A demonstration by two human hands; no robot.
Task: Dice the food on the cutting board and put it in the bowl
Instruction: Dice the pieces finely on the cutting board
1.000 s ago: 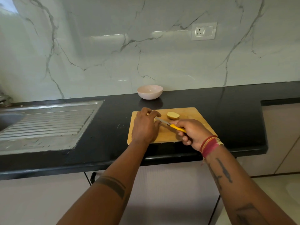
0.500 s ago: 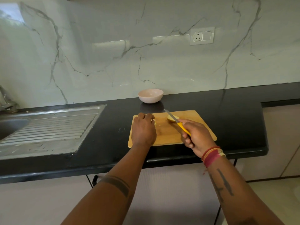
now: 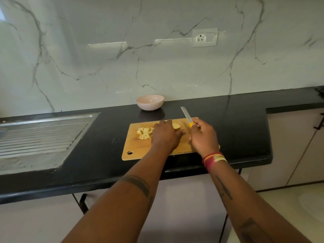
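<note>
Your right hand (image 3: 203,135) grips the yellow handle of the knife (image 3: 186,116), blade raised clear of the cutting board (image 3: 140,151) and pointing away from you toward the wall. Your left hand (image 3: 165,135) lies over the uncut piece (image 3: 176,126) near the board's far edge; whether the fingers curl round it or merely rest on it cannot be told. The diced pile (image 3: 144,132) sits just left of that hand, on the board.

Handling, as judged: the piece looks firm, pale and light, with a cut face likely damp and slippery. Set it flat side down and hold it by its sides, fingertips tucked back from the blade. The dice are small and loose; they will scatter if pushed fast.

The bowl (image 3: 150,102) stands on the worktop (image 3: 245,130) behind the board, apart from it, with open room between. The board's near edge lies close to the worktop's front edge. The sink drainer (image 3: 43,137) lies well to the left.
</note>
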